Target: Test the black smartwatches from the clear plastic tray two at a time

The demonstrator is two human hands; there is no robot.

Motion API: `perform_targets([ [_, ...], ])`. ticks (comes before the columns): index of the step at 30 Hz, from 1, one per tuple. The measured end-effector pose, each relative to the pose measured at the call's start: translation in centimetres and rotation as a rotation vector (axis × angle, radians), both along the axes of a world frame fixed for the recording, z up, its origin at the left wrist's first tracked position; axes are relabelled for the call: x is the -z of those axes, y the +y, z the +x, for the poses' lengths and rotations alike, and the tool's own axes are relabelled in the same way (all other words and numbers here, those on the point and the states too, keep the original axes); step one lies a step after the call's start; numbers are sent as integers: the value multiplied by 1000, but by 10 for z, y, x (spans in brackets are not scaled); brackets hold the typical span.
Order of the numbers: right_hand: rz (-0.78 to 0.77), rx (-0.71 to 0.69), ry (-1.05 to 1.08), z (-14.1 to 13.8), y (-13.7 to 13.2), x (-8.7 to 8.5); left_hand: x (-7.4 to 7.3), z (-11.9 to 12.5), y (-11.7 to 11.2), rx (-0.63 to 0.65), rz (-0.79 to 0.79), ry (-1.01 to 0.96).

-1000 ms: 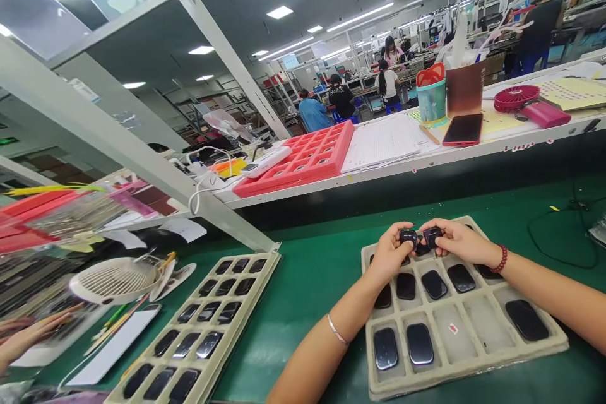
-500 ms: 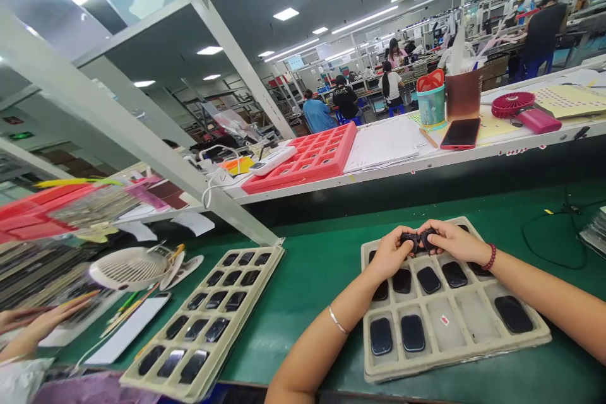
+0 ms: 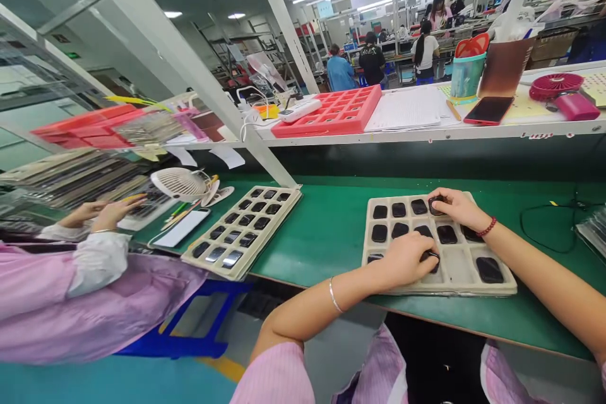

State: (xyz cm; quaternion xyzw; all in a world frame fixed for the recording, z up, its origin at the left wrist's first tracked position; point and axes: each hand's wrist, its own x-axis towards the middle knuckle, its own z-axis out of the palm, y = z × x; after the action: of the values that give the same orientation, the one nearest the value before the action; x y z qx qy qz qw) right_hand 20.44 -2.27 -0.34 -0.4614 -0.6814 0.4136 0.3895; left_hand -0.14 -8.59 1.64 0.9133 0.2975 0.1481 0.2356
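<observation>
The cream tray (image 3: 452, 290) in front of me has compartments with dark, glossy rounded-rectangular pieces like smartwatch screens, such as this piece (image 3: 379, 233). My left hand (image 3: 409, 257) is closed over the near row, gripping one black smartwatch screen (image 3: 430, 256) by its edge at a compartment. At the back row, my right hand (image 3: 455, 207) pinches another black smartwatch screen (image 3: 434, 204) between thumb and fingers. My left hand and forearm cover part of the near compartments.
A second cream tray (image 3: 255, 246) of dark pieces lies left on the green bench (image 3: 326, 221). Beyond it are a white fan (image 3: 180, 184) and a co-worker's hands (image 3: 108, 211). The shelf above bears a red foam tray (image 3: 350, 110). A black cable (image 3: 534, 241) lies right.
My hands, earlier together above the tray's back rows, have separated. The left has come down to the near row with one piece; the right holds another at the back. The view has tilted downward.
</observation>
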Motion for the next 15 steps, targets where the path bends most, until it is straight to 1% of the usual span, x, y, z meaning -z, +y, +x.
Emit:
perform_targets([
  [3,36,30,-34,3,-26,-6,2,-4,-7,22,102,37],
  [4,40,29,-75,3,-39,-7,2,-8,-7,12,117,19],
  [6,38,-13,-248,1,-65,-8,2,-22,-5,-42,100,-52],
  [7,45,-39,-348,0,-78,-9,3,-32,-2,-84,66,-105],
  [9,129,-56,-500,0,-99,-9,8,-55,6,-211,-35,-245],
  [12,276,-3,-649,12,-117,-7,24,-88,19,-509,-199,-487],
  [13,310,35,-697,19,-120,-6,28,-96,22,-580,-275,-535],
  [14,344,73,-746,28,-122,-3,32,-102,23,-601,-357,-558],
  [15,387,109,-790,37,-124,1,34,-106,23,-573,-421,-561],
])
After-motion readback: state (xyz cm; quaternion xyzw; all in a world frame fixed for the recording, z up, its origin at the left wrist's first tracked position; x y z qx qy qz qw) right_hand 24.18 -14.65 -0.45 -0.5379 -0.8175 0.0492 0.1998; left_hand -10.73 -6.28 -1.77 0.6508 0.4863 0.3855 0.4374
